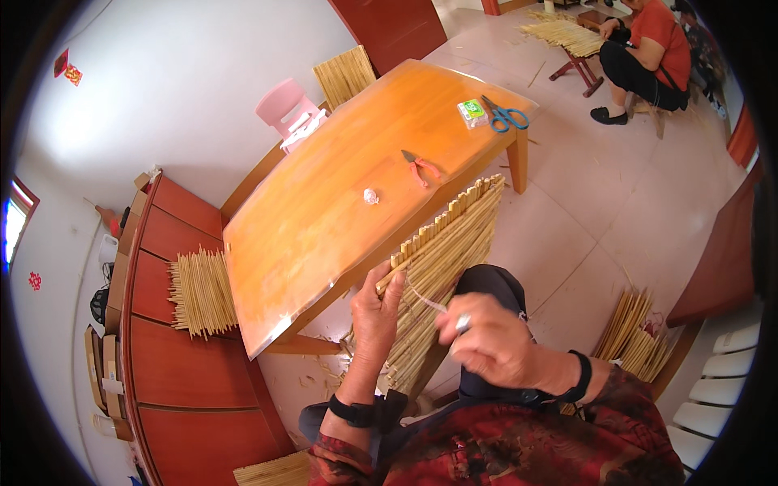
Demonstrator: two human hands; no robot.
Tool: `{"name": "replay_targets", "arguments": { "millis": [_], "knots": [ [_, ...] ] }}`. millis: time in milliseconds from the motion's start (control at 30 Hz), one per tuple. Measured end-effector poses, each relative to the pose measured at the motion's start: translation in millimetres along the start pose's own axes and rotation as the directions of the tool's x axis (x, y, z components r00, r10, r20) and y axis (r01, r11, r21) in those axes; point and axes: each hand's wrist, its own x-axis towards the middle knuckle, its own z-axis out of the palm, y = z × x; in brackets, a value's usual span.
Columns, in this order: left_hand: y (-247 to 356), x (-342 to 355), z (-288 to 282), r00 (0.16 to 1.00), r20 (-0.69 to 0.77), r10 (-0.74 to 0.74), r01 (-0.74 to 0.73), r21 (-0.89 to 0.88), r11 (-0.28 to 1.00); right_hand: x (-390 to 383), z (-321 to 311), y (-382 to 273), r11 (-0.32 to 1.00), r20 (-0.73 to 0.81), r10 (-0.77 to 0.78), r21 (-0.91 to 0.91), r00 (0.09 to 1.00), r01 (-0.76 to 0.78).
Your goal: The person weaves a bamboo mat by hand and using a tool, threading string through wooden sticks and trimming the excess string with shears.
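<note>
A panel of bound straw-coloured reed stalks (446,275) stands slanted before me, its top ends stepped along the orange table's near edge. My left hand (374,312) grips its left top corner, thumb on a stalk. A pale cord (423,298) runs from that corner to my right hand (486,340), which is closed on it, slightly blurred, with a silvery band or small object at the fingers. On the table lie red-handled pliers (420,170), blue-handled scissors (506,115), a small green-and-white pack (472,113) and a small crumpled white ball (371,196).
The orange table (308,227) has a pink chair (279,105) behind it. Reed bundles lie on a red wooden bench (198,292) and at right (628,324), beside a white slatted object (713,397). A co-worker in red (652,49) sits upper right at another reed panel (567,36).
</note>
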Motion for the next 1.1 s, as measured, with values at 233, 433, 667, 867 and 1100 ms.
{"name": "replay_targets", "arguments": {
  "millis": [233,433,667,867,1100],
  "knots": [
    [-18,1,-4,0.996,0.090,0.026,-0.025,-0.008,1.000,-24,-74,8,0.527,0.265,0.774,0.235,0.575,-0.817],
    [-10,6,2,1.000,-0.006,0.005,-0.005,-0.022,1.000,-41,-123,6,0.580,0.034,0.806,0.155,0.592,-0.799],
    [-13,4,20,0.994,-0.036,0.099,-0.098,0.029,0.995,-34,-46,0,0.913,0.293,0.408,-0.143,0.865,-0.383],
    [-15,-4,29,0.841,-0.132,0.524,-0.516,0.091,0.852,-19,-9,0,0.936,0.297,0.352,-0.099,0.888,-0.338],
    [-25,-9,32,0.747,-0.057,0.663,-0.656,0.103,0.748,-10,-1,0,0.894,0.179,0.431,0.048,0.885,-0.445]
  ]
}}
